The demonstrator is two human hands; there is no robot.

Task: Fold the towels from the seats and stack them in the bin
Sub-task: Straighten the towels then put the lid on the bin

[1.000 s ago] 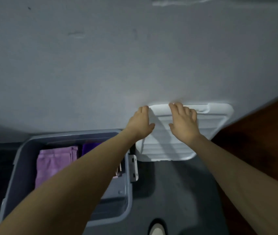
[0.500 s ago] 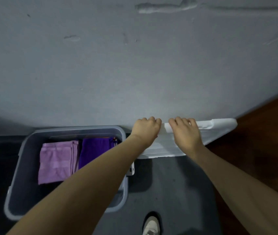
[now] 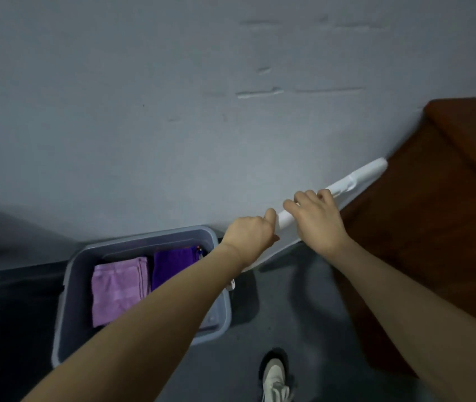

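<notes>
From the head camera, looking down at a grey bin [image 3: 68, 300] standing on a dark floor [image 3: 297, 314] against a pale wall [image 3: 173, 111]. Inside the bin, two folded towels lying side by side: a lilac towel [image 3: 116, 290] on the left, a purple towel [image 3: 170, 264] on the right, its near part hidden under the left forearm. Just right of the bin, a white lid [image 3: 355, 177] held up on edge close to the wall, slanting from low left to high right, its far corner reaching a brown wooden surface [image 3: 434, 213]. Left hand [image 3: 249, 235] clenched on the lid's lower left end, thumb tip up against the rim. Right hand [image 3: 315, 219] beside it and nearly touching, fingers curled over the lid's top edge, grasping it from above. Both forearms stretched forward from the bottom of the view, the left one crossing over the bin's right half. A small white latch [image 3: 231, 284] poking out at the bin's right rim, mostly hidden by the arm. Below, between the arms, a pale shoe [image 3: 274, 378] on the floor.
</notes>
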